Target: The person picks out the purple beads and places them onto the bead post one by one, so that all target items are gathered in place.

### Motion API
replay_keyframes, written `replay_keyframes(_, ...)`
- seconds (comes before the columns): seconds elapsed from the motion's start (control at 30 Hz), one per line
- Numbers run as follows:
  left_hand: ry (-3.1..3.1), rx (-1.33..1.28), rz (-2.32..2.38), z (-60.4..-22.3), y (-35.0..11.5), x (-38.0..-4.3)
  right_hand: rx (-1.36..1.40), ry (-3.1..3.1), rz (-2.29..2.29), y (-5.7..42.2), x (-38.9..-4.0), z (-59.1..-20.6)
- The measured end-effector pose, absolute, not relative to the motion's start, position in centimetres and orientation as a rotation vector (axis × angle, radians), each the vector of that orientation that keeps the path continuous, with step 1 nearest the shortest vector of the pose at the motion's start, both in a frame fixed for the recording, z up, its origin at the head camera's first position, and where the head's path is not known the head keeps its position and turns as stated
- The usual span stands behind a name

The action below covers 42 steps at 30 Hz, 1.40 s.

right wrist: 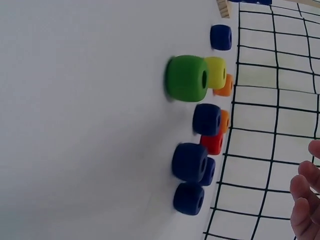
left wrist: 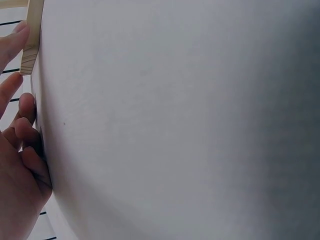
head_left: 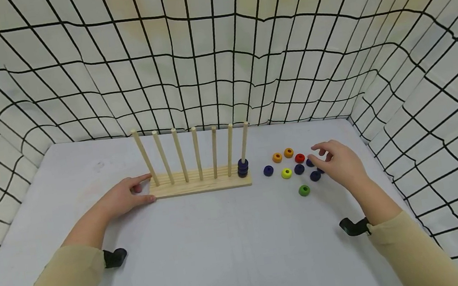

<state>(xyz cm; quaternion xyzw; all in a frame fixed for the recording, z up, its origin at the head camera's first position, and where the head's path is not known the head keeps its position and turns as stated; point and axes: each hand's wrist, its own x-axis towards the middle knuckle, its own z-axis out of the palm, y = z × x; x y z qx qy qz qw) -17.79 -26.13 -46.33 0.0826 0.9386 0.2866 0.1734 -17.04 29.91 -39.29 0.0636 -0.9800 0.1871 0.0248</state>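
A wooden peg stand [head_left: 200, 187] with a row of upright pegs stands on the table. Dark blue beads [head_left: 242, 168] are stacked on its rightmost peg. At the stand's left end my left hand [head_left: 122, 197] holds the base between thumb and forefinger; the left wrist view shows the fingertips right at the end of the wooden base [left wrist: 33, 47]. My right hand [head_left: 340, 163] hovers over the loose beads, fingers loosely bent, with nothing between them. Under and beside it lie dark blue beads [head_left: 315, 176], partly hidden by the hand, and a red bead [head_left: 300, 158].
To the left of the right hand lie a green bead [head_left: 304, 190], a yellow bead [head_left: 286, 173], two orange beads [head_left: 277, 157] and a blue bead [head_left: 268, 171]. Black netting [head_left: 218, 53] over white walls encloses the back and sides of the white table [head_left: 226, 258].
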Motion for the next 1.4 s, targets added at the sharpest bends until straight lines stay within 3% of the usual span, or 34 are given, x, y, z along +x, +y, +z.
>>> replay_keyframes(1.4,2.663,0.224,0.834,-46.5,-26.1,-17.7,0.171,-3.254,0.605,35.2,-17.6,-43.4)
